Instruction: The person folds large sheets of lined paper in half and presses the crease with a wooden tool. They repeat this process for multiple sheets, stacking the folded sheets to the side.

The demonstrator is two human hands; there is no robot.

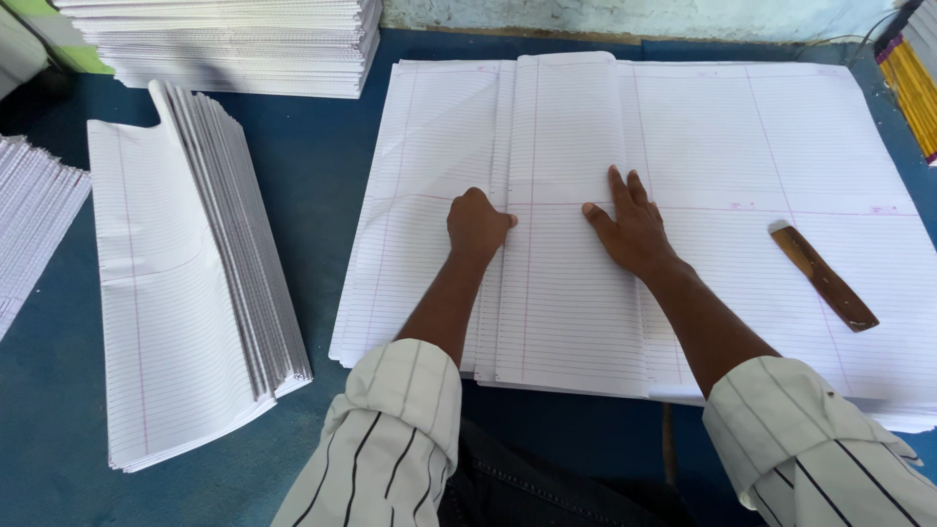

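A big stack of white ruled sheets (742, 146) lies flat on the blue table (312, 185). A folded ruled sheet (566, 244) lies lengthwise on top of it, near the middle. My left hand (475, 224) is curled into a fist and presses on the folded sheet's left edge. My right hand (631, 229) lies flat with fingers apart on the sheet's right side. Neither hand holds anything.
A brown wooden folding stick (823, 276) rests on the sheets to the right. A pile of folded ruled sheets (185, 283) lies at the left, another (29, 215) at the far left edge. A tall paper stack (234, 44) stands at the back. Yellow pencils (913, 83) lie top right.
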